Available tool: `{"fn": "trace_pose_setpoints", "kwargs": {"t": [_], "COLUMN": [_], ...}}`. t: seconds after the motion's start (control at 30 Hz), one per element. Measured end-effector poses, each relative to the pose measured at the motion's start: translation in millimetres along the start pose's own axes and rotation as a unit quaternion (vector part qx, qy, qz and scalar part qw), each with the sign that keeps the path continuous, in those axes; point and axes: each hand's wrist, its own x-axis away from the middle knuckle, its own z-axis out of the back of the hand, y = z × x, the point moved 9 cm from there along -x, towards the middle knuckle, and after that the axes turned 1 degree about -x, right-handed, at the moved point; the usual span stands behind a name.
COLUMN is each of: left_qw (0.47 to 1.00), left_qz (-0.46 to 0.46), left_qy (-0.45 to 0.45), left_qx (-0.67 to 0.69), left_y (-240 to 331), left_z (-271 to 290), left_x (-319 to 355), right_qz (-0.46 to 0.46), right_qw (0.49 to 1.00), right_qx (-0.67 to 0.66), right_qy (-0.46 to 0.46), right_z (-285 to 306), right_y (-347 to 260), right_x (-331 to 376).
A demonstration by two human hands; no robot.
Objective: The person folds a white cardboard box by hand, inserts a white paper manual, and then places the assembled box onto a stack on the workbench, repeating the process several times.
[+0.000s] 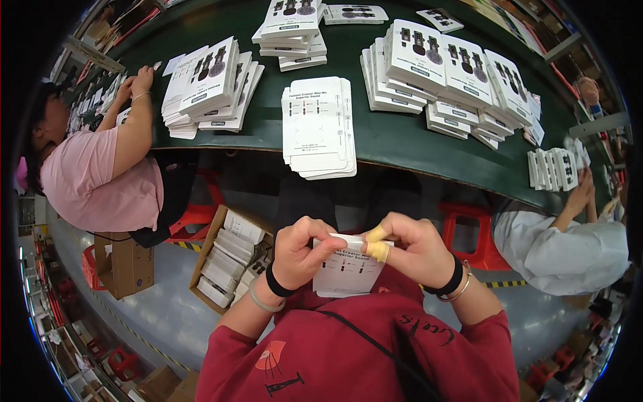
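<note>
Close to my chest I hold a white printed box (348,278) by its top edge. My left hand (305,251) pinches the edge's left end between thumb and fingers. At the right end my right hand (415,248) grips the same edge; yellow tape or finger covers wrap its thumb and a finger. The box's lower part hangs down in front of my red shirt. On the table edge ahead of my hands lies a stack of flat white printed box blanks (318,127).
Stacks of white printed boxes stand on the green table (268,127) at left (211,80), back (291,33) and right (429,63). A carton of boxes (231,258) sits on the floor at left. Co-workers sit left (100,161) and right (556,241). A red stool (472,234) stands right.
</note>
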Motion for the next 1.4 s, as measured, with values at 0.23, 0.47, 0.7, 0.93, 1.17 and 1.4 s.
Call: {"fn": "trace_pose_setpoints", "kwargs": {"t": [0.23,0.47,0.7,0.93,1.17,1.4], "left_qw": [0.996,0.987,0.977,0.974,0.963,0.960], "left_qz": [0.052,0.076,0.053,0.152,0.195,0.209], "left_qy": [0.051,0.089,0.189,0.124,0.126,0.124], "left_qx": [0.054,0.114,0.080,0.116,0.138,0.140], "left_y": [-12,-3,18,-29,-51,-54], "left_z": [7,30,98,99,104,99], "left_x": [3,-13,-42,-27,-20,-10], "right_qz": [0.177,0.075,0.165,0.034,-0.087,0.085], "right_qw": [0.936,0.935,0.870,0.845,0.848,0.660], "right_qx": [0.303,0.330,0.365,0.421,0.434,0.671], "right_qy": [-0.024,-0.104,0.287,0.328,0.291,0.327], "right_z": [-13,-11,153,209,256,218], "right_y": [-50,-88,-241,-211,-118,-162], "right_x": [1,-26,-75,-262,-372,-325]}}
